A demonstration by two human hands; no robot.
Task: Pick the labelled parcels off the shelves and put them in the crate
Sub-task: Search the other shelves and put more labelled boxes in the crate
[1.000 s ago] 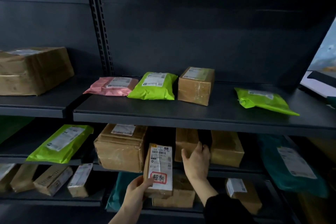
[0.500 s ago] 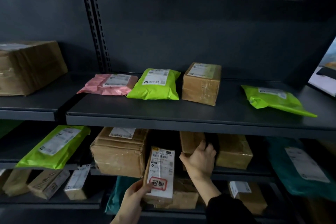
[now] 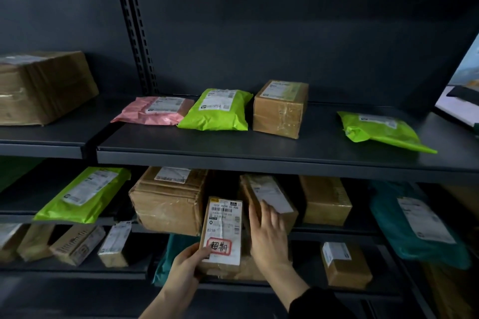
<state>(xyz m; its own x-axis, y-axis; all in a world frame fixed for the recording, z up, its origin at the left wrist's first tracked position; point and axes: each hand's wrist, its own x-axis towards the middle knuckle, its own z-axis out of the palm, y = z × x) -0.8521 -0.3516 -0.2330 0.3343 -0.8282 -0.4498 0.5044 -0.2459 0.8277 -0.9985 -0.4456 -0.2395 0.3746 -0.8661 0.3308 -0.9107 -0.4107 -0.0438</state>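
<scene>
2 parcels in play | middle shelf [image 3: 337,231]: brown box [image 3: 270,195] now tipped forward, label newly showing, judged next pick | small stamped parcel [image 3: 223,233] upright beside it, clasped in left hand [image 3: 186,264] | right hand [image 3: 269,238] on box, grip cannot be told | crate unseen

The left hand [image 3: 186,264] holds a small parcel box [image 3: 223,230] upright in front of the middle shelf [image 3: 337,229]. Just to its right, the right hand [image 3: 269,238] rests on a tilted box [image 3: 272,195] on that shelf. A large carton [image 3: 168,202] sits left of both hands, and another box [image 3: 324,199] sits right of them. Above the hands, on the upper shelf [image 3: 259,147], a flat mailer [image 3: 153,110], a padded mailer [image 3: 217,111] and a cardboard box [image 3: 280,109] lie side by side, left to right.
</scene>
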